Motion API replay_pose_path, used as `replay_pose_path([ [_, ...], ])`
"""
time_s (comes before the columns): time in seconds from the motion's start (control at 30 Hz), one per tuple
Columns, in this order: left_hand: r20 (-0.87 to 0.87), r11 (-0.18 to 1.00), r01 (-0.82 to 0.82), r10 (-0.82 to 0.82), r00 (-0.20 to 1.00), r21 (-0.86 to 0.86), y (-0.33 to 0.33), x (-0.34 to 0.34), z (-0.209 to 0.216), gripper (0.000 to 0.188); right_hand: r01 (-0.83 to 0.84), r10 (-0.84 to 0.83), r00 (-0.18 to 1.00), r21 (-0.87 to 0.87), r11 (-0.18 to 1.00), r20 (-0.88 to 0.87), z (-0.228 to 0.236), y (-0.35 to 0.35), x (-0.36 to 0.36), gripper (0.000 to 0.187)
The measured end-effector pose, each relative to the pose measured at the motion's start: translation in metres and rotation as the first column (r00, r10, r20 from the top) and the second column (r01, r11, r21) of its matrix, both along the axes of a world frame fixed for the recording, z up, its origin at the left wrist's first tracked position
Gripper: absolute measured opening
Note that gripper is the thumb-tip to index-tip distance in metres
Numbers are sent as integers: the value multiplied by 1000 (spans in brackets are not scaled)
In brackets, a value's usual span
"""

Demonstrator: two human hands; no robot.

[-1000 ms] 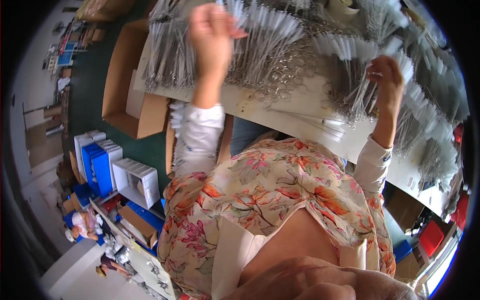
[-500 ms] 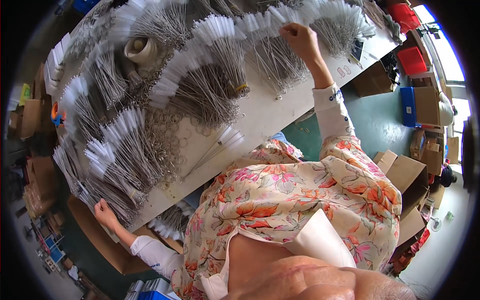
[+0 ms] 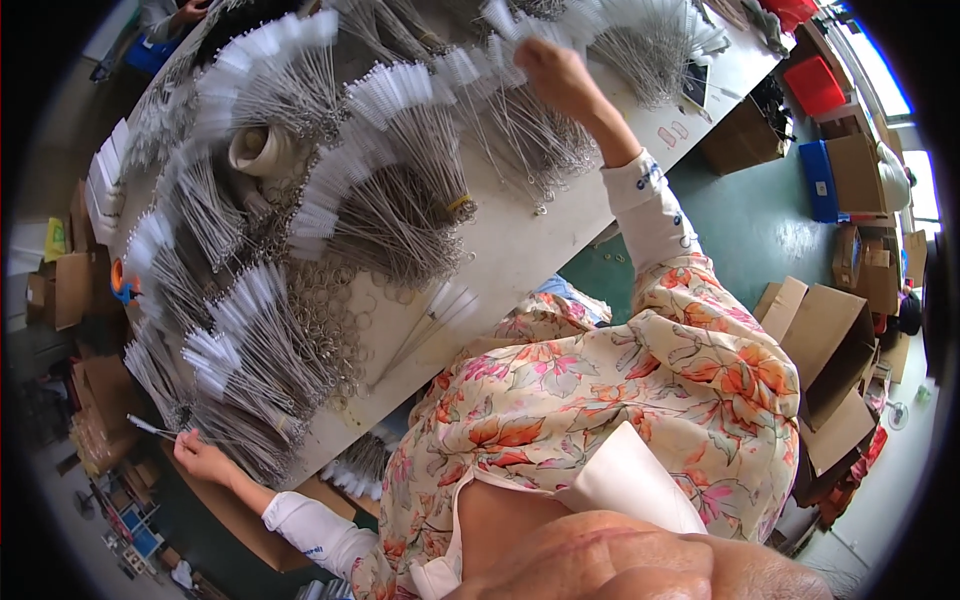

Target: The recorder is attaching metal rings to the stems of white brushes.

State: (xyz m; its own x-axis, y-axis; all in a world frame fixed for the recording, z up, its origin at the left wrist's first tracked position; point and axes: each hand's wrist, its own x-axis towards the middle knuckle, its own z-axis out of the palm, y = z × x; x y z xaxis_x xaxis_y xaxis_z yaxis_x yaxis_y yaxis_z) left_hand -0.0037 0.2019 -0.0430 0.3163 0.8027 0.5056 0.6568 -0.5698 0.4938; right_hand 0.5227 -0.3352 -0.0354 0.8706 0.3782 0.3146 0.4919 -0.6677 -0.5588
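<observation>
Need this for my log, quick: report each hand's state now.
Left hand: closed on a thin metal-wire brush with white bristles.
Right hand: curled near a bunch of white-bristled metal-wire brushes; grip cannot be told.

Can slide along the near edge of the table (image 3: 545, 238), right of the loose brushes (image 3: 452, 304). Blocked low down farther back by fat brush bunches (image 3: 385, 195) and a round white thing (image 3: 262, 150).

wearer's two hands (image 3: 199, 458) (image 3: 552, 76), one held brush (image 3: 148, 426), dozens of heaped brushes (image 3: 400, 90)

Far wire brushes (image 3: 392, 30) and a co-worker's sleeve (image 3: 158, 18) cut off by the upper edge, right hand's (image 3: 558, 80) grip unclear
</observation>
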Motion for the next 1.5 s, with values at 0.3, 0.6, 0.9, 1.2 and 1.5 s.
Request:
replay_pose_path([
  [0.3, 413, 866, 74, 160, 897, -495, -84, 40, 51, 27, 745, -722, 646, 2, 667, 249, 41, -183, 91, 43],
  [0.6, 433, 769, 223, 77, 898, -599, -97, 52, 27, 31, 649, -658, 753, -148, 747, -21, 22, -190, 126, 41],
  [0.9, 796, 520, 653, 91, 599, -551, -124, 73, 38, 33, 494, -496, 785, 107, 863, 371, 75, -127, 112, 14],
  [1.2, 754, 548, 636, -14, 657, -544, -162, 67, 45, 31, 726, -720, 687, -65, 685, 94, 55, -248, 85, 32],
  [1.5, 770, 440, 678, 51, 636, -589, -165, 73, 32, 27, 755, -668, 623, 89, 649, -406, -12, -285, 73, 33],
])
